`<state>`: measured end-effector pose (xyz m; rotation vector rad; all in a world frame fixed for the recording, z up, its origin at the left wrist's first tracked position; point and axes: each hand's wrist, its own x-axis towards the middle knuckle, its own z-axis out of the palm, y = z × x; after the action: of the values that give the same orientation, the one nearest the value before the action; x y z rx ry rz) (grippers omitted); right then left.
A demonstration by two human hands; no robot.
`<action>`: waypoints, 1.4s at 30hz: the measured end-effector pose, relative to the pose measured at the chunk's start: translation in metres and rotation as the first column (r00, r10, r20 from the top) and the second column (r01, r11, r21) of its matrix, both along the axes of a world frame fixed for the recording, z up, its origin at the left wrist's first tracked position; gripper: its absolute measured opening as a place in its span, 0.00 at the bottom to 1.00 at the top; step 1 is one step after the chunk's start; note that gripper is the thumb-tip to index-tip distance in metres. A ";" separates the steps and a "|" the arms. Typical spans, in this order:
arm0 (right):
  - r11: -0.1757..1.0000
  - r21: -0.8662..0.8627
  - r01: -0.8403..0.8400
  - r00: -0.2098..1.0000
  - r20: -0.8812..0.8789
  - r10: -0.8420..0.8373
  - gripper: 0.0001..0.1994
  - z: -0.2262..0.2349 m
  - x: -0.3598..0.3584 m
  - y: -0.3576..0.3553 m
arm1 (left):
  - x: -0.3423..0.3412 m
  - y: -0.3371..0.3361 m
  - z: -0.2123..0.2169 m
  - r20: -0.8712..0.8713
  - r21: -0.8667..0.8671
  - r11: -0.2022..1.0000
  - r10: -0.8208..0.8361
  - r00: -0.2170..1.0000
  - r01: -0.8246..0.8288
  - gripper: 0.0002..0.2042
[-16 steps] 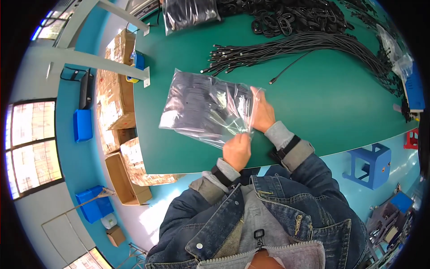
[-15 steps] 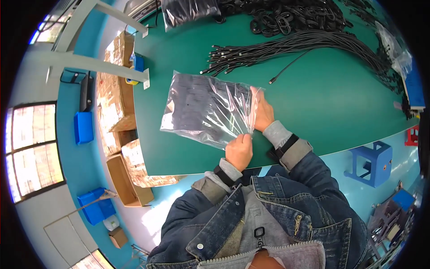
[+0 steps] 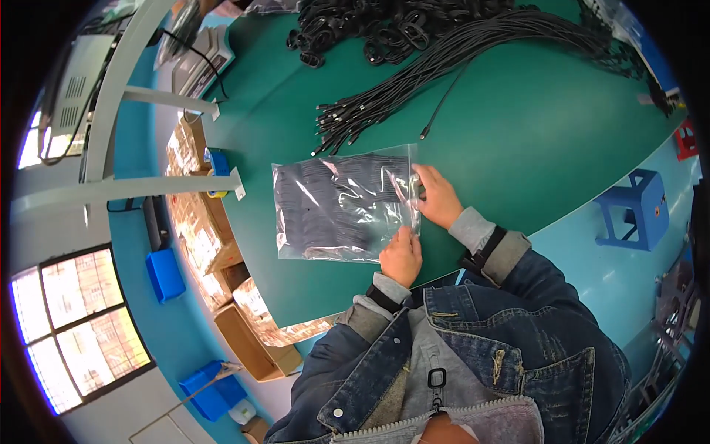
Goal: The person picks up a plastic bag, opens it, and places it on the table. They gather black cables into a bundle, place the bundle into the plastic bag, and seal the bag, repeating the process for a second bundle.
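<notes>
A clear plastic zip bag (image 3: 344,206) lies flat on the green table, filled with dark, slender pieces in tight rows that look like bundled cables. My left hand (image 3: 401,257) is closed on the bag's lower right corner, thumb on top of the film. At the upper part of the same right-hand edge, my right hand (image 3: 439,196) grips the bag's opening side between thumb and fingers. Just beyond the bag, a bundle of long black cables (image 3: 414,81) with metal plugs stretches across the table. One single cable (image 3: 444,100) lies apart from it, pointing toward my right hand.
Coiled black cables (image 3: 370,29) are heaped at the table's far side. A white metal frame (image 3: 133,185) and a grey device (image 3: 203,63) stand at the left. Cardboard boxes (image 3: 203,222) line the table's left edge. A blue stool (image 3: 636,209) is on the floor at right.
The bag, earlier tilted and bunched at its right end, now lies flatter with that edge spread straight. My hands have moved slightly apart along it. The whole view has turned.
</notes>
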<state>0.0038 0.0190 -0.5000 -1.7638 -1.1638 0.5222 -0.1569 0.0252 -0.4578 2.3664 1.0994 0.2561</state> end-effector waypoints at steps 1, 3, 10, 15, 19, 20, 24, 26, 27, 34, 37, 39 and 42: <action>0.998 -0.058 -0.006 0.997 -0.077 0.002 0.39 0.006 -0.003 0.002 | 0.001 0.001 -0.002 -0.001 0.001 1.000 -0.015 1.000 0.015 0.06; 0.993 -0.115 -0.004 0.988 -0.154 -0.014 0.37 0.013 -0.010 0.005 | 0.001 0.003 -0.006 -0.030 0.034 0.996 -0.078 0.997 0.079 0.06; 0.997 -0.070 0.033 0.977 0.213 -0.017 0.35 0.019 -0.024 0.034 | -0.013 0.025 -0.022 -0.100 0.103 0.982 -0.149 0.984 0.160 0.06; 0.988 -0.145 -0.052 0.974 0.209 0.082 0.37 0.032 -0.038 0.051 | -0.025 0.045 -0.011 -0.146 0.075 0.990 -0.105 0.984 0.116 0.06; 0.976 -0.167 -0.137 0.974 0.158 0.164 0.36 0.013 -0.030 0.061 | 0.012 0.079 0.034 -0.051 0.181 0.983 -0.032 0.998 0.041 0.14; 0.975 -0.165 -0.146 0.971 0.165 0.173 0.36 0.009 -0.032 0.063 | 0.020 0.097 0.039 -0.113 0.256 0.966 -0.002 0.994 0.031 0.19; 0.954 0.035 -0.299 0.953 0.062 0.297 0.24 0.002 -0.004 0.072 | 0.066 0.122 0.042 -0.256 0.500 0.865 0.200 0.946 -0.048 0.25; 0.940 -0.013 -0.341 0.939 0.038 0.342 0.15 0.011 0.045 0.079 | 0.076 0.127 0.040 -0.422 0.367 0.923 0.273 0.865 -0.113 0.26; 0.931 -0.038 -0.362 0.931 0.023 0.363 0.11 0.024 0.073 0.083 | 0.080 0.128 0.039 -0.505 0.298 0.942 0.292 0.812 -0.154 0.27; 0.987 -0.004 0.160 0.863 0.486 -0.138 0.12 0.052 0.264 0.181 | 0.062 0.144 -0.007 -0.444 0.467 0.876 0.351 0.824 -0.121 0.24; 0.958 -0.187 0.218 0.801 0.595 -0.066 0.16 0.040 0.275 0.202 | 0.072 0.144 -0.007 -0.457 0.453 0.882 0.356 0.815 -0.131 0.24; 0.972 -0.164 0.168 0.818 0.573 -0.045 0.16 0.032 0.282 0.202 | 0.082 0.144 -0.007 -0.416 0.410 0.891 0.372 0.830 -0.193 0.24; 0.989 -0.118 0.091 0.844 0.537 -0.014 0.17 0.045 0.282 0.191 | 0.151 0.142 0.023 0.157 0.243 0.938 0.214 0.964 -0.248 0.25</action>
<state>0.2858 0.2105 -0.4554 -2.1349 -1.4791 0.0644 -0.0058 0.1671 -0.4345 2.4008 1.3538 0.6662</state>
